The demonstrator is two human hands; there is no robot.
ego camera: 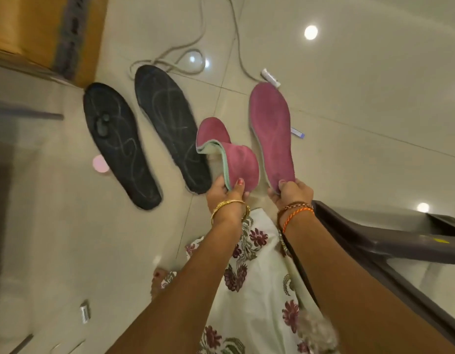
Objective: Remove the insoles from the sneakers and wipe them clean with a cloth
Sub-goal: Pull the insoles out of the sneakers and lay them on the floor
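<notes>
— What are your hands holding?
— My left hand pinches a folded pink insole; my right hand pinches a flat one.
— Arms?
— Both stretched forward over the floor.

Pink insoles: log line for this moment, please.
left hand: grips folded pink insole | right hand: grips flat pink insole | black insoles: on floor
</notes>
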